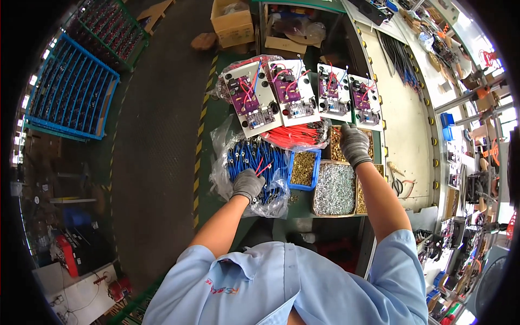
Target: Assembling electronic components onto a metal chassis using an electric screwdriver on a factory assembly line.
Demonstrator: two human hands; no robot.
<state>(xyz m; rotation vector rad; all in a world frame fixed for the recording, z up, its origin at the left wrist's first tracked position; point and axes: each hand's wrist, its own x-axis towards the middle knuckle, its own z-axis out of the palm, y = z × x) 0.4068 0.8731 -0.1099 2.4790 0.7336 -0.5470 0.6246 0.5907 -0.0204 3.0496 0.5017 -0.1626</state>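
My left hand [249, 184], in a grey glove, is closed over a clear bag of blue cables [241, 154] with ring terminals. Short red wires [264, 167] stick out from its fingers. My right hand [355, 145], gloved too, has its fingers drawn together at the far edge of a box of small brass parts [336, 142]. Whatever its fingertips hold is hidden. Just beyond it stand two white panels [342, 114] with purple and dark circuit boards and loose red and blue leads. Two more such panels [254, 129] lie to the left, above a bundle of red wires [298, 135].
Between my hands sit a blue bin [291, 181] of brass pieces and a box of silver screws [334, 189]. A conveyor [401, 114] runs along the right. Cardboard boxes [234, 27] stand at the back; a blue rack [70, 86] is far left, across the aisle.
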